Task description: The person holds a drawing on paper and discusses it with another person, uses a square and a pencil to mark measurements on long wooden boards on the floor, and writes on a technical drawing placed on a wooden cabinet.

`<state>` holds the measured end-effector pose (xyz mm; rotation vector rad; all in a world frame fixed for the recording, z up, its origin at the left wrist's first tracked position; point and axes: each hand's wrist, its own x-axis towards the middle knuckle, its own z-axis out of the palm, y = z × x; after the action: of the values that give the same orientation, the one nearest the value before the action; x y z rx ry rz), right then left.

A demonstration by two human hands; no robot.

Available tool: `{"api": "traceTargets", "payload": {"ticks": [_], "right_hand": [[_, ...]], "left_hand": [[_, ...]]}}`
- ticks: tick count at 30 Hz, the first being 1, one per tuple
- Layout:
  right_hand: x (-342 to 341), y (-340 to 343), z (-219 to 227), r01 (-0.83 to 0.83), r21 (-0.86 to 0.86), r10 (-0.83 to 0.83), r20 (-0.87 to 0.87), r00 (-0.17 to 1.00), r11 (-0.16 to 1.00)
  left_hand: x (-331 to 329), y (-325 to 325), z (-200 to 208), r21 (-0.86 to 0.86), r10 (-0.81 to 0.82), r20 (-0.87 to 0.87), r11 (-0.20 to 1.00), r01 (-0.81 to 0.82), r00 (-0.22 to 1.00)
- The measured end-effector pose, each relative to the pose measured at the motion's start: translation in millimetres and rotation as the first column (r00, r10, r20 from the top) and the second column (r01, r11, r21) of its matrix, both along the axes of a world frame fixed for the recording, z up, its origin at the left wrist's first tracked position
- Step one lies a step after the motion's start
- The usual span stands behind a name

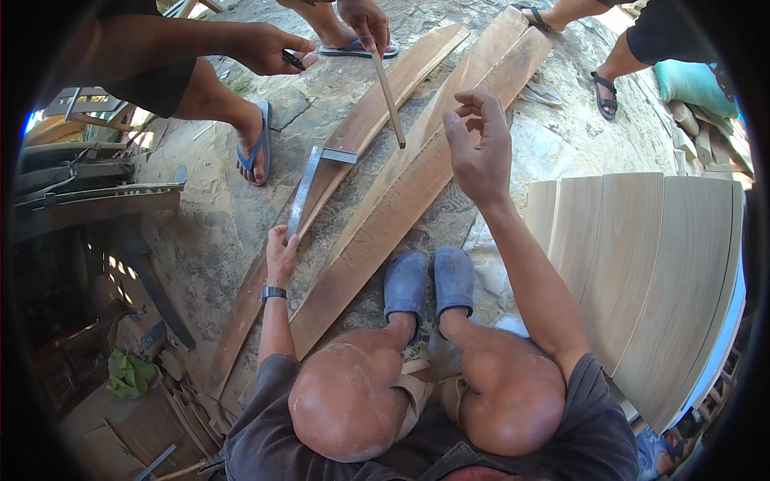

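The long, curved brown wooden planks (401, 192) on the ground look rough-sawn and matt, their grain dull and dusty. Across one lies a grey metal square ruler (309, 186), smooth with a faint sheen, its lower end under the left hand (281, 255). The thin pale wooden stick (389, 98) is plain and matt. At the ground's right edge, the stacked pale planed boards (642, 264) look smooth and clean. The grey stone ground (216, 216) is rough and cracked. The blue clogs (429, 282) look like matt rubbery plastic.
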<state>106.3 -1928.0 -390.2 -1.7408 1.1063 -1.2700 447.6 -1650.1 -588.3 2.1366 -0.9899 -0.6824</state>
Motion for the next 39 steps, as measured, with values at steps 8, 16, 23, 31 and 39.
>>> {"api": "traceTargets", "payload": {"ticks": [8,16,23,31,39], "right_hand": [[36,59,38,-0.575,-0.254,0.518,-0.259,0.815,0.778],[47,75,48,-0.776,-0.156,0.583,-0.575,0.574,0.611],[-16,-21,39,-0.48,-0.01,0.374,-0.613,0.696,0.877],[-51,-82,17,-0.355,0.308,0.47,-0.555,0.687,0.883],[-46,-94,-1,-0.452,0.262,0.522,-0.476,0.708,0.853]], "left_hand": [[-27,-31,267,0.178,-0.196,0.292,0.973,0.148,0.936],[-81,-106,313,0.083,-0.545,-0.059,0.832,0.548,0.836],[-93,-212,178,-0.431,-0.26,-0.838,0.854,-0.289,0.48],[-185,-258,136,-0.213,-0.253,-0.954,0.949,-0.232,-0.158],[-180,-256,124,-0.31,-0.347,-0.927,0.923,-0.228,-0.143]]}}
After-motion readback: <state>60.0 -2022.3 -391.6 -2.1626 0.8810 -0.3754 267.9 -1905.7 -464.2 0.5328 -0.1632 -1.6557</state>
